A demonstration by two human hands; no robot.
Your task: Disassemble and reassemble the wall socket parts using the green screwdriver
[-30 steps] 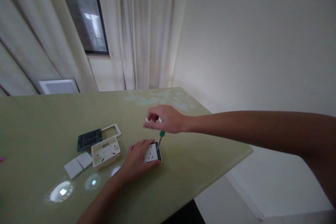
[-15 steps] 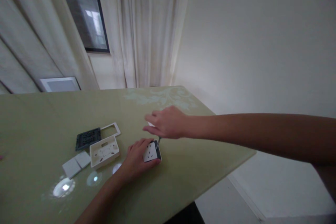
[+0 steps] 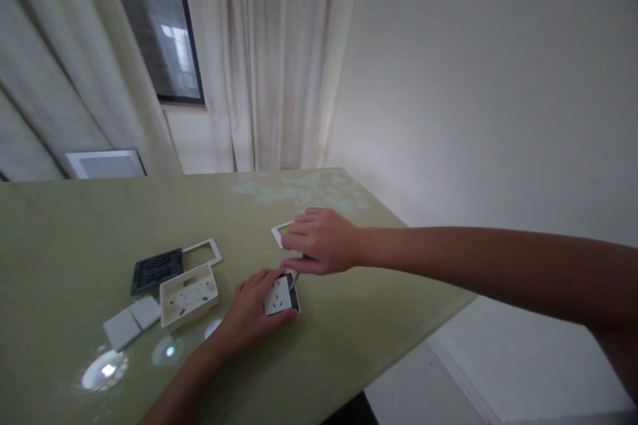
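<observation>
My left hand [image 3: 252, 311] grips a wall socket [image 3: 278, 297] from its left side, thumb along the near edge and fingers over the far edge. The socket has a white face with slots and a dark strip at its right end. Above it, my right hand [image 3: 323, 241] is closed round a screwdriver [image 3: 295, 279], whose handle is mostly hidden. The thin shaft slants down to the dark strip; whether the tip sits in a screw I cannot tell. A white frame [image 3: 276, 234] lies on the table, partly behind my right hand.
Left of my hands, the table [image 3: 389, 299] bears an open white mounting box [image 3: 192, 295], a dark plate [image 3: 157, 270], another white frame [image 3: 216, 250] and white switch panels [image 3: 130, 323]. The table's right edge slants near the wall [image 3: 473, 113]. Curtains [image 3: 279, 66] hang behind.
My right hand has turned about the screwdriver, its fingers more curled, and more of the white frame behind it shows. My view has shifted slightly; my left hand keeps its grip on the socket.
</observation>
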